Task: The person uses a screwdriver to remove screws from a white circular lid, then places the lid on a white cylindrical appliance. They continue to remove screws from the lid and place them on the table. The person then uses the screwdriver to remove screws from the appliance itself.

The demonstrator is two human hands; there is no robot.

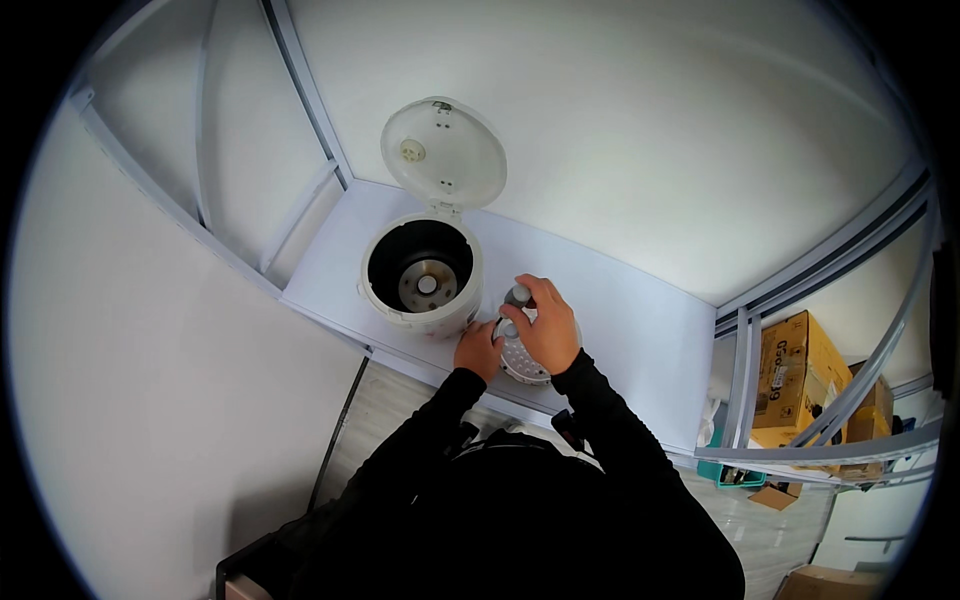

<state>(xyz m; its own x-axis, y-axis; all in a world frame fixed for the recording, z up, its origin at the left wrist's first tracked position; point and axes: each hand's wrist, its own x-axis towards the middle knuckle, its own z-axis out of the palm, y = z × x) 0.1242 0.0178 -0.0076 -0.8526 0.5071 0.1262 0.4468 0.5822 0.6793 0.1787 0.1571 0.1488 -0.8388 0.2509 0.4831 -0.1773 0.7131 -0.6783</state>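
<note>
A white rice cooker (422, 318) stands on the table with its lid (445, 160) raised. Its dark inside shows a round metal heating plate (428, 284), with no inner pot over it. Just right of the cooker is a white steamer basket (522, 366) with holes in it, partly covered by my hands. My left hand (479, 350) is closed at the basket's left edge, close to the cooker's side. Above the basket, my right hand (546, 326) grips a small grey rounded object (517, 296) between thumb and fingers; its kind is hard to make out.
The pale table (640, 340) runs along a white wall, with metal frame posts (738, 380) at its right end. Beyond them are cardboard boxes (795, 375) and a teal basket (735, 474). A white panel (180, 340) rises at the left.
</note>
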